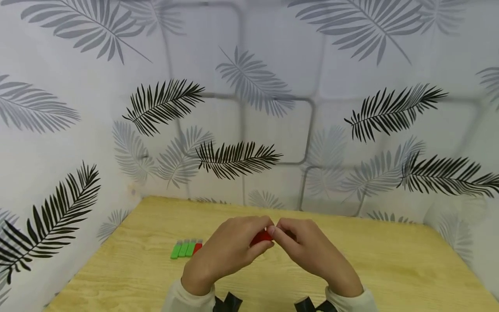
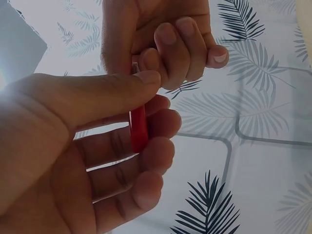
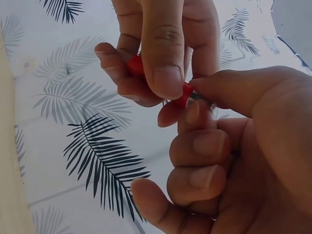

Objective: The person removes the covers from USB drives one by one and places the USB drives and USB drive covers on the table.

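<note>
Between both hands, over the table, is a red USB flash drive (image 1: 262, 237). My left hand (image 1: 230, 249) pinches its red body (image 2: 139, 129) between thumb and fingers; the other left fingers curl loosely below in the left wrist view. From the opposite side, my right hand (image 1: 313, 247) pinches the metal end (image 3: 197, 96) between thumb and index finger, with the middle and ring fingers curled under. Fingertips of the two hands meet around the drive. Much of it is hidden behind the left thumb (image 3: 167, 80).
On the wooden table (image 1: 390, 260), left of my left hand, three green flash drives (image 1: 184, 249) and a red one (image 1: 197, 247) lie side by side in a row. Behind and beside the table hangs pale cloth (image 1: 273, 130) with a leaf print.
</note>
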The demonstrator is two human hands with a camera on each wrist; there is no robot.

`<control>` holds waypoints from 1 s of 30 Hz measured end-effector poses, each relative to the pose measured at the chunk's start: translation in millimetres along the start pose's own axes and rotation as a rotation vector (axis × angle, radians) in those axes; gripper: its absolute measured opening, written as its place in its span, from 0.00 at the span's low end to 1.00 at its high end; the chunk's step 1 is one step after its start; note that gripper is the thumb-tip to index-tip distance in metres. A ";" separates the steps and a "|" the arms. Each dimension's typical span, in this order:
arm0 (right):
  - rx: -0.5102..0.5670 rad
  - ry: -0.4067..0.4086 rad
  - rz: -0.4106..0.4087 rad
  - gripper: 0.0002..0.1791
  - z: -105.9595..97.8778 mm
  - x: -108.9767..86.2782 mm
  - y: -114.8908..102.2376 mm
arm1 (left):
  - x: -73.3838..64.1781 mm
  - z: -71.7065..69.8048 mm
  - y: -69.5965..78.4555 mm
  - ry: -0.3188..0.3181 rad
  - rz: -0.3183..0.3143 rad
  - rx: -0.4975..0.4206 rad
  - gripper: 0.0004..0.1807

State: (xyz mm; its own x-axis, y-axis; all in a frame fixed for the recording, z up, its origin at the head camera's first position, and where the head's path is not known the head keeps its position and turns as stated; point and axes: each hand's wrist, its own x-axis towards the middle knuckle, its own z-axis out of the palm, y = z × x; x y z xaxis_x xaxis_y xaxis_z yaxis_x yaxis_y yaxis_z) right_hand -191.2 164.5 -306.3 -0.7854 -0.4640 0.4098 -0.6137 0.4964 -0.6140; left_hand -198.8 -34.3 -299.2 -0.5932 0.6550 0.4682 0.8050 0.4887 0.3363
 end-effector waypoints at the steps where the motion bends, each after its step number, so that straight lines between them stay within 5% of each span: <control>1: 0.005 -0.002 0.005 0.19 -0.4 0.4 -0.2 | 0.1 -0.2 -0.1 0.005 0.001 0.004 0.05; 10: -0.011 0.065 -0.075 0.16 0.3 2.5 -0.4 | 1.4 -0.8 1.1 0.025 -0.004 -0.008 0.05; 17: 0.000 0.008 -0.052 0.16 -0.9 -0.6 1.6 | 2.1 -0.9 -1.3 -0.002 0.024 -0.012 0.05; 30: -0.017 0.034 -0.076 0.15 0.1 -0.5 2.2 | 1.7 -0.5 0.2 -0.012 0.015 -0.029 0.06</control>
State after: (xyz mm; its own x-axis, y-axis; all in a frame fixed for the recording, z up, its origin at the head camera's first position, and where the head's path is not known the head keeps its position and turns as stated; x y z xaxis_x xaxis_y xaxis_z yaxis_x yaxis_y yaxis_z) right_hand -192.1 165.8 -308.0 -0.7384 -0.4758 0.4779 -0.6729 0.4729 -0.5688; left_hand -199.6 -33.4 -297.9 -0.5807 0.6692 0.4636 0.8138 0.4617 0.3530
